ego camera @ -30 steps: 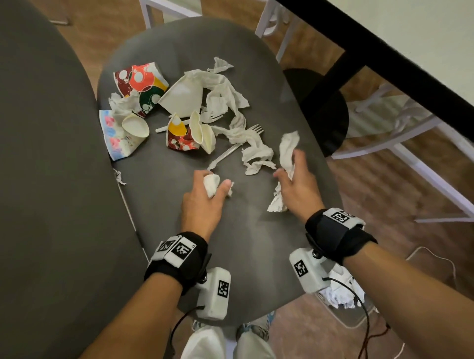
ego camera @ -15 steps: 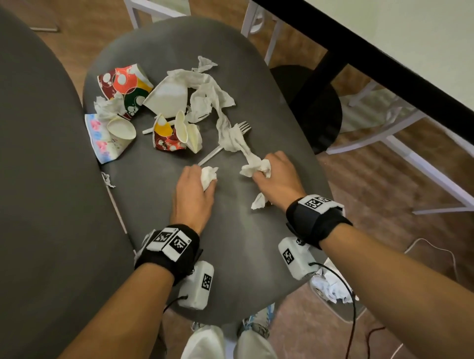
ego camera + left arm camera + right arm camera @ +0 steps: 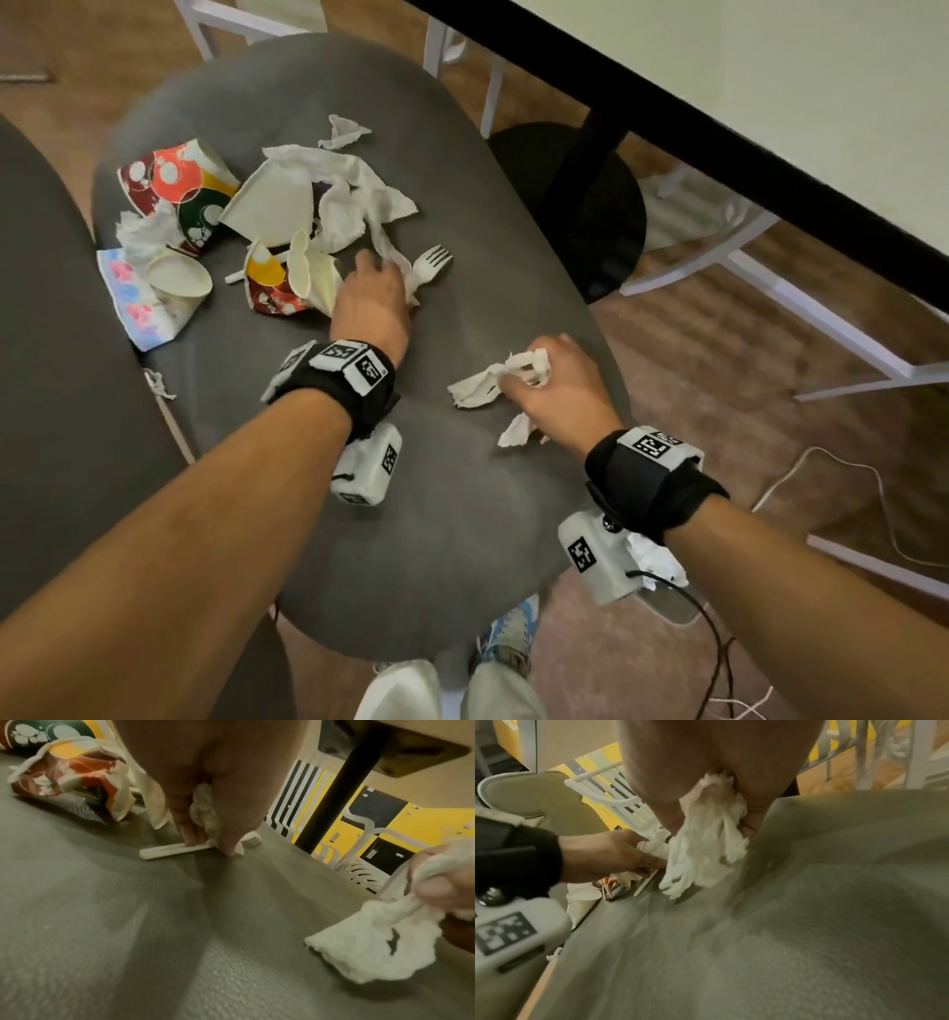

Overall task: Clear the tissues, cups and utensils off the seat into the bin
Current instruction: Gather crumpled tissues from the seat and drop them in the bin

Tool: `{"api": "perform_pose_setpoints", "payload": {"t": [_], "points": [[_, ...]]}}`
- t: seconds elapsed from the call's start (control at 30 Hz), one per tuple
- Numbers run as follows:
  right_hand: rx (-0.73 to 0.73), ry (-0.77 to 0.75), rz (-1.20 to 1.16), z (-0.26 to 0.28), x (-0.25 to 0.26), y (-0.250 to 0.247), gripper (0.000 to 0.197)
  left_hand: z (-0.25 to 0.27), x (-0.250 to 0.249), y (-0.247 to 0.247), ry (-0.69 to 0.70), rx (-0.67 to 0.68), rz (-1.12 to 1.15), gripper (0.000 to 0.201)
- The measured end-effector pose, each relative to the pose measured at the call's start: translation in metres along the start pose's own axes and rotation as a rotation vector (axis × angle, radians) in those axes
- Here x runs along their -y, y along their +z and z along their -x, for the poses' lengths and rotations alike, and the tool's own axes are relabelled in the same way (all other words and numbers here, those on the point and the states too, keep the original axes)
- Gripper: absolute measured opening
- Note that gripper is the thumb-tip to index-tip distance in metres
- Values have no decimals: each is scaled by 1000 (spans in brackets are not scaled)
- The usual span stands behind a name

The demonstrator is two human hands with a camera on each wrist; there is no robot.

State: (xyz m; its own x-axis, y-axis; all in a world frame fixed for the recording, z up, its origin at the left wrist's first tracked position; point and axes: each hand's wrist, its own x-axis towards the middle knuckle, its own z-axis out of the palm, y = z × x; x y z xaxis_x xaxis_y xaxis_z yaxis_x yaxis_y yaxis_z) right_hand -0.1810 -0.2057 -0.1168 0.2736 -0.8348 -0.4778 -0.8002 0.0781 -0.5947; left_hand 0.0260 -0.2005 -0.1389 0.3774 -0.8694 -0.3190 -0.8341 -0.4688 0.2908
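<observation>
On the grey seat (image 3: 462, 514) lie several crushed paper cups (image 3: 174, 185), a pile of white tissues (image 3: 359, 200) and a white plastic fork (image 3: 431, 267). My left hand (image 3: 390, 272) reaches over the fork's handle (image 3: 164, 850). It holds a crumpled tissue (image 3: 205, 811) in the palm, and its fingertips (image 3: 228, 850) touch the handle. My right hand (image 3: 529, 370) is near the seat's right edge and grips a bunch of tissues (image 3: 482, 385) that hangs just above the seat, also seen as a tissue bunch (image 3: 706, 852) in the right wrist view.
A bin (image 3: 678, 611) with tissues in it stands on the floor beside the seat, mostly hidden under my right wrist. A second grey seat (image 3: 61, 411) lies to the left. A black table leg (image 3: 580, 180) and white chair frames (image 3: 770, 277) stand to the right.
My left hand moved forward from the middle of the seat to the fork, still holding its tissue. My right hand drew back toward the seat's right edge with its tissues.
</observation>
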Motion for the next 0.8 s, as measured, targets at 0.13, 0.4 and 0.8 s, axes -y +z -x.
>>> {"api": "perform_pose_setpoints", "payload": {"t": [0.13,0.4,0.8], "points": [[129,3,20,11,-9,2,33,15,2,-8,71,-184,151,30],[173,24,-192,34,-10,7,34,73,-14,-2,-96,-12,516,24],[169,-91,100,52,-18,8,26,118,-2,23,-67,26,348,20]]}}
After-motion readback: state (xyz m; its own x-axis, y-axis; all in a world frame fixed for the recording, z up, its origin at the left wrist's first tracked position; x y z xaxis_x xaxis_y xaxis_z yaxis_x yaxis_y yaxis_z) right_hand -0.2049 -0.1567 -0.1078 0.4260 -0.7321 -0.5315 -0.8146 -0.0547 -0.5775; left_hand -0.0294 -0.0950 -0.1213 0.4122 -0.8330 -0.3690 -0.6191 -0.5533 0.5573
